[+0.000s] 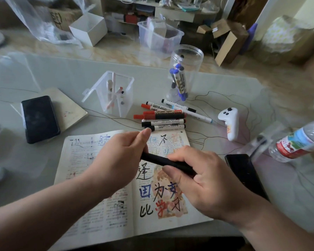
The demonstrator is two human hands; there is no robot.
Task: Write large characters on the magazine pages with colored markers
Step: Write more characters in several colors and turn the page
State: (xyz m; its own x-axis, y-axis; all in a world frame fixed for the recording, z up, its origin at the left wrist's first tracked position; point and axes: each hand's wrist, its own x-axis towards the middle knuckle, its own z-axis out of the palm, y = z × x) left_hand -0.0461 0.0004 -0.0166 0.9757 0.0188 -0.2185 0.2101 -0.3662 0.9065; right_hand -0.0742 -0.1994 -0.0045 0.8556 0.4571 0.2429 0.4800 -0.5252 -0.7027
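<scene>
An open magazine [105, 211] lies on the table in front of me, with large black, blue and red characters on its right page. Above it both hands hold one black marker [159, 160]. My left hand [121, 158] grips its left end. My right hand [198, 180] grips the other end, fingers curled around the barrel. Whether the cap is on or off is hidden by my fingers. A heap of red and black markers [163, 116] lies just beyond the magazine.
A clear pen box [116, 95] and a clear jar [185, 73] with blue markers stand behind the heap. A black phone [39, 118] rests on a notebook at left. A white controller [228, 122], a water bottle [297, 142] and a dark phone [245, 173] lie at right.
</scene>
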